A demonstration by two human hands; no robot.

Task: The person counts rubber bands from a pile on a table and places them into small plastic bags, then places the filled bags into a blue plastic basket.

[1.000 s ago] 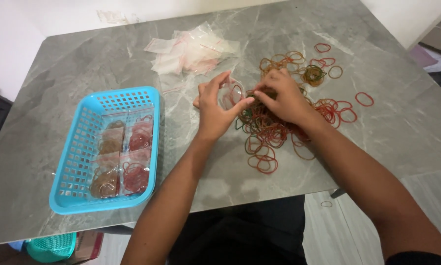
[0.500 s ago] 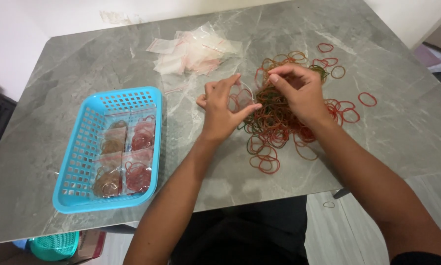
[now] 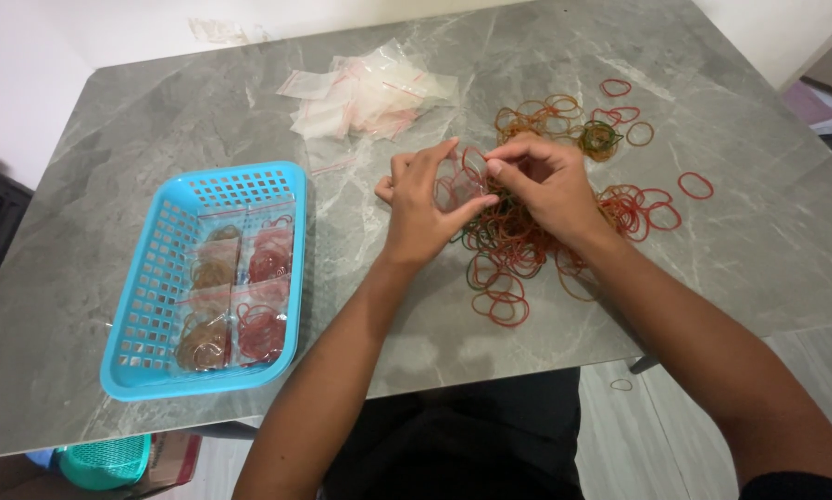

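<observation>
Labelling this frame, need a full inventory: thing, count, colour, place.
table: one, grey marbled, fills the view
basket: one, light blue plastic, left side of table
filled bags: four, clear, two with red bands and two with tan, inside basket
empty bags: a pile, count unclear, clear with red strips, far centre
rubber bands: many, mostly red, some green and tan, loose heap right of centre
green basket: one, below the table edge, bottom left
left hand: at the heap, holding a small clear bag
right hand: fingers pinching bands at the bag
</observation>
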